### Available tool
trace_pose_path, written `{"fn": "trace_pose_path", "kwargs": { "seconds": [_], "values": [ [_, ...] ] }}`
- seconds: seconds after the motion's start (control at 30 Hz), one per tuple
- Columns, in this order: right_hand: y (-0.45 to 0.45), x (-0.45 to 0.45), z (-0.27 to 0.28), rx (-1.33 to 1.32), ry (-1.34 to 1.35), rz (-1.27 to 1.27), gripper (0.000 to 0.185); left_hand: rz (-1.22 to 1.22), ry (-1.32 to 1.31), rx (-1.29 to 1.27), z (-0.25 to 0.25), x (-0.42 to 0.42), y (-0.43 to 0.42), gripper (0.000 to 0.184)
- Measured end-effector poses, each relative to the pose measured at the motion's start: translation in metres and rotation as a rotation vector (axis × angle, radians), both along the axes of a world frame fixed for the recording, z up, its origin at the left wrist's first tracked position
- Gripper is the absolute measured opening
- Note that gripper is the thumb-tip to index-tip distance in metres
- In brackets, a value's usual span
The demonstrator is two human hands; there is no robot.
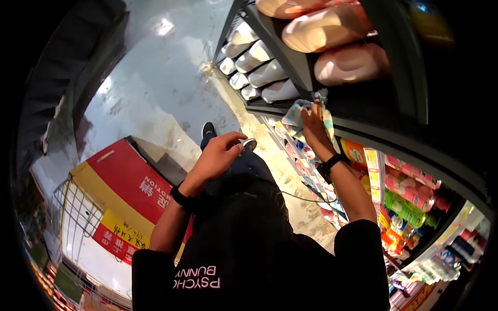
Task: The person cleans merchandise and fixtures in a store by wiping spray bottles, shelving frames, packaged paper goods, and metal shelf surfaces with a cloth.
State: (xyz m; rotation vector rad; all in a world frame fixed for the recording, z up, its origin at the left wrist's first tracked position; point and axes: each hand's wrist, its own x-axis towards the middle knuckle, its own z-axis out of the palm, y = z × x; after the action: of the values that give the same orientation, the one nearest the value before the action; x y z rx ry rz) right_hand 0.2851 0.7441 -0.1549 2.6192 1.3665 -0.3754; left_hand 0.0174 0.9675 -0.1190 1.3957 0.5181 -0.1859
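My right hand (315, 124) presses a light blue and white cloth (328, 124) against the edge of a dark shelf (363, 98), its fingers over the cloth. Just beyond it on the shelf lie pink slippers (353, 65), and white slippers (280, 90) stand in rows to the left. My left hand (220, 152) hangs in front of my body with its fingers loosely bent and apart, and nothing shows in it.
A red and yellow promotion box (124, 176) with a wire basket (78, 212) stands at the left. Colourful bottles (410, 192) fill shelving at the lower right. My shoes (208, 128) are on the grey floor (155, 93). A thin cable crosses near my right side.
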Motion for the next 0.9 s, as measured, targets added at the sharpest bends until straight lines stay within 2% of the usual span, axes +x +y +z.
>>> {"fn": "trace_pose_path", "kwargs": {
  "seconds": [0.07,0.1,0.13,0.23,0.3,0.37,0.4,0.43,0.47,0.53,0.6,0.63,0.67,0.73,0.8,0.9],
  "values": [
    [0.026,-0.018,0.023,0.369,0.290,-0.587,0.032,0.083,0.019,-0.051,-0.007,-0.012,0.001,0.029],
    [0.000,-0.006,0.020,-0.005,-0.052,0.072,0.030,0.081,0.022,-0.063,-0.015,-0.017,-0.001,0.029],
    [0.000,-0.007,0.036,-0.069,-0.045,0.123,0.028,0.115,0.020,-0.088,-0.025,-0.021,-0.002,0.028],
    [-0.003,-0.011,0.060,-0.071,-0.074,0.117,0.028,0.140,0.030,-0.115,-0.035,-0.023,-0.001,0.027],
    [0.005,-0.013,0.067,0.106,0.248,-0.243,0.026,0.128,0.056,-0.096,-0.037,-0.021,-0.001,0.027],
    [-0.030,0.011,-0.003,0.147,0.137,-0.082,0.017,0.139,0.064,-0.103,-0.035,-0.018,-0.002,0.027],
    [-0.006,0.002,0.009,0.119,0.382,-0.260,0.016,0.145,0.078,-0.099,-0.033,-0.020,-0.001,0.027],
    [-0.017,0.009,-0.018,0.123,0.401,-0.250,0.016,0.156,0.095,-0.091,-0.029,-0.022,0.001,0.027],
    [-0.035,0.021,-0.059,0.056,0.298,0.039,0.014,0.166,0.105,-0.071,-0.023,-0.024,0.002,0.028],
    [-0.023,0.023,-0.075,0.007,0.183,0.330,0.013,0.178,0.114,-0.038,-0.018,-0.028,0.006,0.028],
    [-0.010,0.015,-0.062,0.127,0.155,0.266,0.015,0.207,0.154,-0.077,-0.019,-0.036,0.009,0.028],
    [0.015,0.003,-0.017,0.225,0.248,0.180,0.019,0.236,0.134,-0.114,-0.029,-0.041,0.007,0.028],
    [0.023,0.005,-0.005,0.324,0.130,0.284,0.037,0.233,0.130,-0.116,-0.033,-0.044,0.007,0.028],
    [0.042,0.013,0.025,0.554,-0.001,0.363,0.055,0.240,0.150,-0.157,-0.035,-0.045,0.009,0.027],
    [0.071,0.011,0.058,0.533,-0.160,0.234,0.066,0.227,0.145,-0.138,-0.034,-0.041,0.011,0.027],
    [0.076,0.024,0.031,0.537,-0.075,0.141,0.069,0.211,0.126,-0.108,-0.029,-0.040,0.015,0.028]
  ]
}}
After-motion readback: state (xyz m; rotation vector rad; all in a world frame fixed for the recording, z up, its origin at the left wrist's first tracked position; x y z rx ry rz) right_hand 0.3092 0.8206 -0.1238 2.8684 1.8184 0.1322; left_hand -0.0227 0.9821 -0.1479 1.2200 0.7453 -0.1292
